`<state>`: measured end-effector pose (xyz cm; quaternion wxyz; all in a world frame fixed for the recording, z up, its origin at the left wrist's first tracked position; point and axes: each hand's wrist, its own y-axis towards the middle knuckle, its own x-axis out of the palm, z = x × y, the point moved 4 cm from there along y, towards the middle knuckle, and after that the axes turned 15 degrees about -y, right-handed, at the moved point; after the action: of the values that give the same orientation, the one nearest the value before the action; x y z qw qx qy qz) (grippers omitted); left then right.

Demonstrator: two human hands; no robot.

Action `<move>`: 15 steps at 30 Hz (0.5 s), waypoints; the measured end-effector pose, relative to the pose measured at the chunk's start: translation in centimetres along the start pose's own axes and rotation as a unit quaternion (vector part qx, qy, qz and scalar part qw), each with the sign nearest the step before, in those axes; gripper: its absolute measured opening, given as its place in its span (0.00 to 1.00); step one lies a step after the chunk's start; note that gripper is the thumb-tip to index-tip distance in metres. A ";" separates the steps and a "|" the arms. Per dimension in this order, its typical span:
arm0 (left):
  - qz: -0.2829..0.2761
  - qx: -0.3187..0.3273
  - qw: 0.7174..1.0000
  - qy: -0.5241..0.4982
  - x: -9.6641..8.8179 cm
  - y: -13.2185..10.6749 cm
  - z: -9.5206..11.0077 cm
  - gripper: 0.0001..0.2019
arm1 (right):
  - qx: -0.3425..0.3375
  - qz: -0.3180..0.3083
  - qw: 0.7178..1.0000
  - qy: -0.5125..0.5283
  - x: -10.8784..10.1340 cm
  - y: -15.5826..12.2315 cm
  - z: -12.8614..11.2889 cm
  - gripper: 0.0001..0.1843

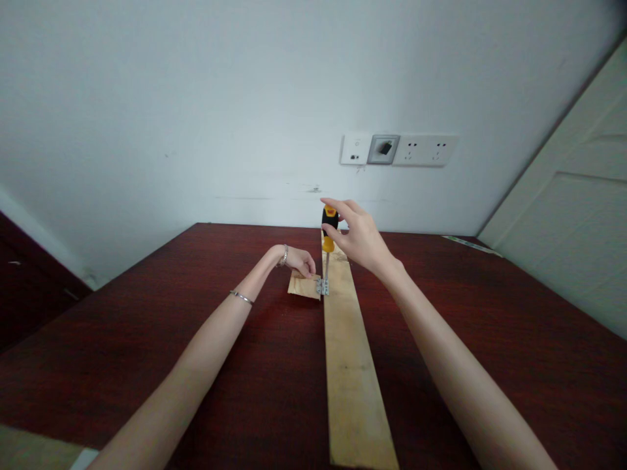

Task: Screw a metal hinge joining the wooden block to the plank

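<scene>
My right hand (360, 236) grips the black and yellow handle of a screwdriver (330, 220), thumb on one side and fingers round the other. The screwdriver stands upright, its shaft running down to a metal hinge (323, 286). This hinge spans the joint between a long wooden plank (349, 365) and a small wooden board (304, 287) on the plank's left. Curled fingers of my left hand (300, 260) press at the far edge of the small board, close to the hinge. Whether a screw sits under the screwdriver's tip is too small to tell.
Everything lies on a dark red-brown table (235, 365) set against a white wall (245, 117). Wall sockets (425, 150) are behind, one with a black plug (386, 148). A thin printed strip (470, 245) lies at the table's far right, near a pale door (578, 189).
</scene>
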<state>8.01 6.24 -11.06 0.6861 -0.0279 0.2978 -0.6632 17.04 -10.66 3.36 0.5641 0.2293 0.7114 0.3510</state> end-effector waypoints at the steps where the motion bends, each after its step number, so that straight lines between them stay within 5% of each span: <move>1: -0.003 -0.001 1.000 0.000 0.0 0.0 -0.1 0.14 | -0.006 0.001 1.000 0.000 -0.1 0.0 -0.1 0.26; 10: 0.009 0.001 1.000 0.000 0.0 0.0 0.0 0.16 | 0.022 0.012 1.000 -0.002 -0.2 0.0 0.2 0.19; 15: -0.001 -0.007 1.000 -0.016 0.2 -0.2 0.2 0.18 | 0.001 0.008 1.000 0.013 -0.2 0.0 0.0 0.25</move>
<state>7.89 5.93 -10.92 0.6898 -0.0435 0.2911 -0.6615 17.04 -10.78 3.52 0.5516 0.2308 0.7170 0.3582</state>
